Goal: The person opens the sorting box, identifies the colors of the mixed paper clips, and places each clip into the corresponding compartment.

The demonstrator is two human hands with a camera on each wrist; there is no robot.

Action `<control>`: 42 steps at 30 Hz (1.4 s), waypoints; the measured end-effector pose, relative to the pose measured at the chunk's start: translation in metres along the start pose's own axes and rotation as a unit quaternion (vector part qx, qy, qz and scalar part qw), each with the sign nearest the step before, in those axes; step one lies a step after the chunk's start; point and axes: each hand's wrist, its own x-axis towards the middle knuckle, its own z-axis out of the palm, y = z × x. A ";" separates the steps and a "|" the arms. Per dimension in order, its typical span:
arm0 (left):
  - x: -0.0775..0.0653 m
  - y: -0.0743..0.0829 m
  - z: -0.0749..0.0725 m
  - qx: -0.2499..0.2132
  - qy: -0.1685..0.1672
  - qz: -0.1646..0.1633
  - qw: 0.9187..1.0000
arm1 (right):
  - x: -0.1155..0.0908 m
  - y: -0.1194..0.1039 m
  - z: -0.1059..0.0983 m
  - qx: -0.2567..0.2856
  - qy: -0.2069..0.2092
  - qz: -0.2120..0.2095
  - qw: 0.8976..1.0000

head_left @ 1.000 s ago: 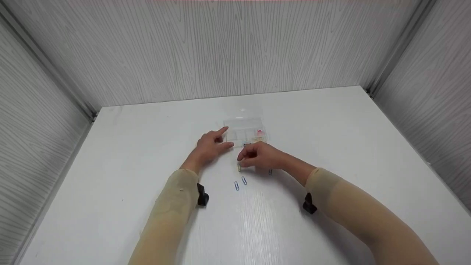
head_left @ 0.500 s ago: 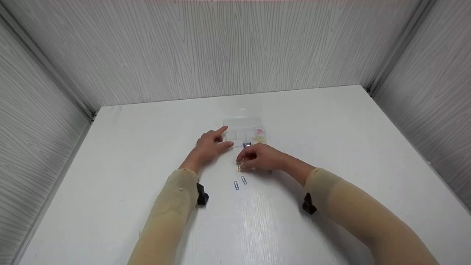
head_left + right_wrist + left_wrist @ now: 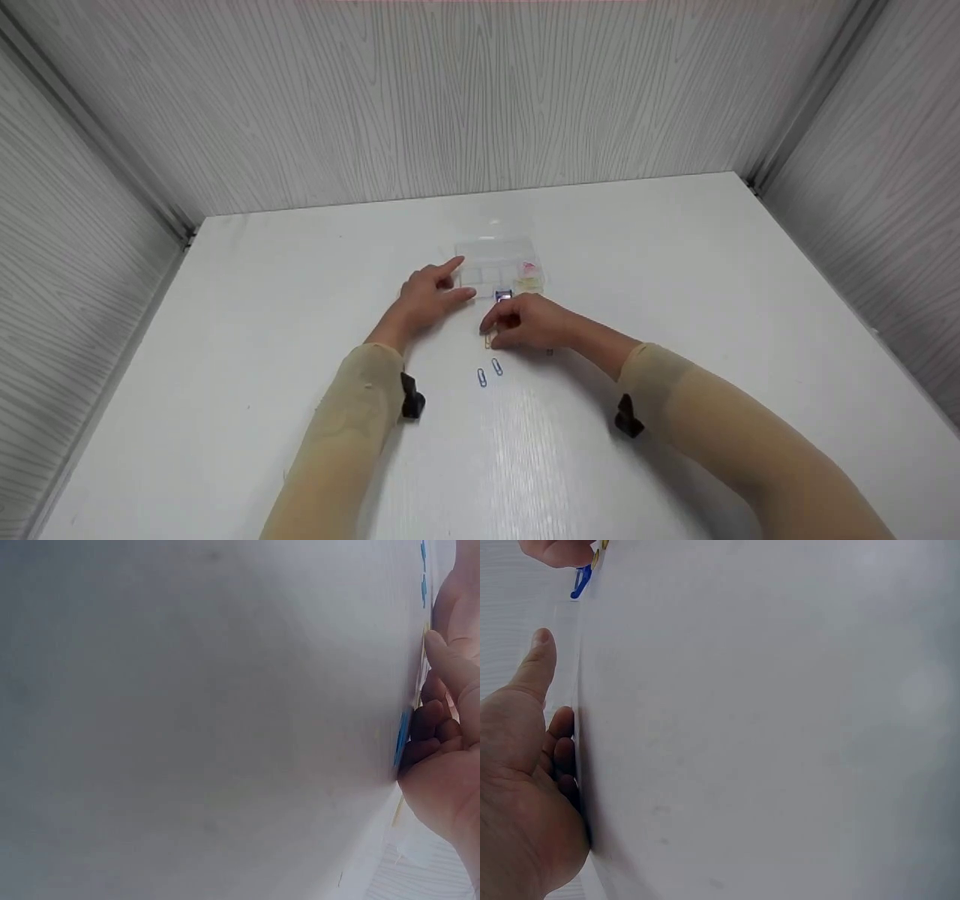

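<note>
Yellow paper clip (image 3: 487, 342) lies on the white table (image 3: 637, 270), just in front of the clear compartment box (image 3: 482, 275), by the thumb & index tips of my R hand (image 3: 536, 319). That thumb & index are bent twd each other, clip btwn them; can't tell if they actually pinch it or only sit beside it. Other R fingers are curled under. Another blue clip (image 3: 401, 739) is on the table by those curled fingers, partly hidden. My L hand (image 3: 429, 298) is at the box's L side, thumb & index stretched out & spread, both tips at its edge; remaining fingers folded in. Box is open: pink pcs (image 3: 529, 268) in a R-side comp., yellowish pcs (image 3: 529, 283) just nearer me, blue pcs (image 3: 503, 295) at the front edge, details too small to tell. Two blue paper clips (image 3: 481, 377) lie side by side, apart, nearer me than the yellow one. Beige sleeves (image 3: 341, 442) cover my forearms, w/ a black mount (image 3: 412, 397) at ea. wrist.
</note>
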 end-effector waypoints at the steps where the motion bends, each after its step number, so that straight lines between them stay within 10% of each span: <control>1: 0.000 0.000 0.000 0.000 0.000 0.000 1.000 | 0.000 0.000 0.000 -0.001 0.000 -0.001 1.000; 42: -0.001 0.000 0.000 0.008 0.001 0.006 1.000 | 0.001 0.001 0.000 -0.043 -0.008 -0.026 0.999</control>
